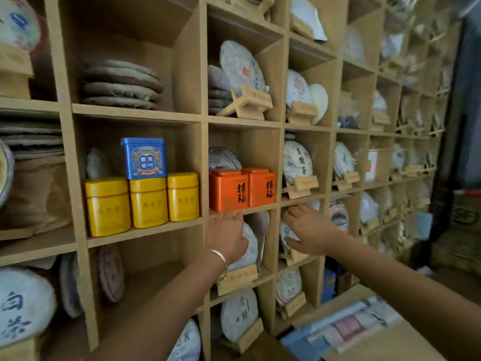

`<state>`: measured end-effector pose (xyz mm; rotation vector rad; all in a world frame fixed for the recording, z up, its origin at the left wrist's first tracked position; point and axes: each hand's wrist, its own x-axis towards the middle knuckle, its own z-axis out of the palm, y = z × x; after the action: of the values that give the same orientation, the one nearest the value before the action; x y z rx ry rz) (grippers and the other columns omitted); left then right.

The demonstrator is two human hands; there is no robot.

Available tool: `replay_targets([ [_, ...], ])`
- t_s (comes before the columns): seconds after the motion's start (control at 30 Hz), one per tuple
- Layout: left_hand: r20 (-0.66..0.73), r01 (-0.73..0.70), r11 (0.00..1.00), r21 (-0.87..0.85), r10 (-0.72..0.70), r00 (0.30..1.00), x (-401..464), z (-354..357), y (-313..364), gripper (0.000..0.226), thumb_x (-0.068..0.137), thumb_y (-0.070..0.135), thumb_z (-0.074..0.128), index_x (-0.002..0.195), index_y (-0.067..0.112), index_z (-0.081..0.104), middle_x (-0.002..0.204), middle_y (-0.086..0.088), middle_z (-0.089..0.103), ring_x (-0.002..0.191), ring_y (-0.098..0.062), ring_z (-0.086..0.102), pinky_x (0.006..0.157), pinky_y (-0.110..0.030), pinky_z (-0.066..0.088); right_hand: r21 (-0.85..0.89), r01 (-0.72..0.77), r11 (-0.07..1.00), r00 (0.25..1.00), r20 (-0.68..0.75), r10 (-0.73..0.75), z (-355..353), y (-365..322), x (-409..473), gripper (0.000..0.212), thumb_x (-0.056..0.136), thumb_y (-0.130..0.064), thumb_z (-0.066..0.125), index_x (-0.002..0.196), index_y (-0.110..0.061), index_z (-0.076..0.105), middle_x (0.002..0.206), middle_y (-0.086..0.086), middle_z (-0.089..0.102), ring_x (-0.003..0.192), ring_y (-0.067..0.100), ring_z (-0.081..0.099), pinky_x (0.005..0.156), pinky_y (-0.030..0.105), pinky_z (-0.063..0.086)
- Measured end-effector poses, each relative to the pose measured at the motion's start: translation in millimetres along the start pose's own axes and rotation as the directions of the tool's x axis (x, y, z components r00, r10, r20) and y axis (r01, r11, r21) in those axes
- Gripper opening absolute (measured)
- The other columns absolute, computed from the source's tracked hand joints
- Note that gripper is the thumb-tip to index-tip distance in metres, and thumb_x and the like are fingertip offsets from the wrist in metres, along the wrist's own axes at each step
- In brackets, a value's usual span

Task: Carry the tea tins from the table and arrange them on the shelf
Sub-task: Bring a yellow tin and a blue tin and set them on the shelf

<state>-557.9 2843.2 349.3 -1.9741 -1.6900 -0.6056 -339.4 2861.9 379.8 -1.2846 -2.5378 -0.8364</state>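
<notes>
Two orange tea tins with black characters stand side by side at the front of a middle cubby of the wooden shelf. In the cubby to their left three yellow tins stand in a row, and a blue tin rests on top of them. My left hand, with a silver bracelet on the wrist, hangs just below the orange tins, fingers apart, holding nothing. My right hand hovers lower right of them, also empty with fingers spread.
Paper-wrapped round tea cakes on small wooden stands fill most other cubbies. A stack of bare tea cakes lies in the cubby above the yellow tins. A cardboard box with papers sits at the lower right.
</notes>
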Motion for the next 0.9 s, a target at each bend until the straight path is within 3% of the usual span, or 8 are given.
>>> replay_targets([
  [0.1,-0.014,0.042,0.998,-0.056,-0.043,0.999,-16.0,-3.0,-16.3,0.035,0.081,0.028,0.053,0.115,0.019,0.050,0.117,-0.006,0.055,0.104,-0.023,0.053,0.081,-0.032,0.044,0.030,-0.011,1.000,1.000,0.013,0.010,-0.4,-19.0,5.0,0.048,0.091,-0.043,0.049,0.128,-0.013,0.048,0.123,0.009,0.052,0.115,0.027,0.047,0.091,0.037,0.043],
  [0.2,-0.048,0.067,0.998,0.007,-0.067,0.997,-25.9,-22.1,-50.9,0.040,0.082,0.026,0.053,0.120,0.017,0.050,0.116,-0.007,0.056,0.104,-0.025,0.053,0.082,-0.033,0.043,0.104,0.042,0.994,0.999,-0.012,-0.041,-8.1,-61.3,41.0,0.039,0.091,-0.039,0.051,0.119,-0.012,0.051,0.116,0.008,0.055,0.109,0.025,0.051,0.083,0.037,0.045],
  [0.4,-0.119,0.145,0.987,0.070,-0.136,0.984,-17.9,-72.6,-115.6,0.039,0.087,0.026,0.057,0.124,0.015,0.051,0.121,-0.008,0.058,0.111,-0.027,0.053,0.087,-0.036,0.046,0.310,0.128,0.942,0.975,-0.215,-0.061,-32.2,-120.7,120.5,0.032,0.090,-0.031,0.056,0.115,-0.011,0.053,0.109,0.011,0.055,0.103,0.028,0.054,0.076,0.038,0.047],
  [0.53,-0.131,0.194,0.979,0.065,-0.185,0.974,2.3,-88.0,-124.1,0.036,0.088,0.025,0.057,0.121,0.013,0.051,0.123,-0.010,0.056,0.112,-0.028,0.053,0.085,-0.036,0.048,0.383,0.096,0.919,0.952,-0.305,0.028,-45.5,-122.5,159.2,0.037,0.089,-0.028,0.060,0.119,-0.010,0.049,0.117,0.012,0.051,0.110,0.030,0.051,0.082,0.039,0.048],
  [0.7,-0.109,0.211,0.975,0.073,-0.203,0.973,22.7,-78.2,-114.9,0.036,0.090,0.016,0.056,0.125,0.012,0.048,0.125,-0.008,0.054,0.113,-0.026,0.054,0.079,-0.036,0.051,0.380,0.141,0.914,0.936,-0.351,0.002,-45.4,-111.8,185.4,0.049,0.085,-0.020,0.064,0.129,-0.013,0.045,0.121,0.010,0.047,0.111,0.030,0.053,0.075,0.036,0.046],
  [0.9,-0.178,0.255,0.964,0.076,-0.239,0.955,43.1,-65.5,-108.0,0.039,0.089,0.011,0.055,0.127,0.015,0.046,0.129,-0.005,0.048,0.100,-0.027,0.061,0.067,-0.031,0.049,0.348,0.175,0.921,0.935,-0.353,-0.045,-36.0,-101.3,197.5,0.033,0.086,-0.018,0.060,0.116,-0.010,0.051,0.114,0.011,0.052,0.109,0.029,0.054,0.076,0.037,0.048],
])
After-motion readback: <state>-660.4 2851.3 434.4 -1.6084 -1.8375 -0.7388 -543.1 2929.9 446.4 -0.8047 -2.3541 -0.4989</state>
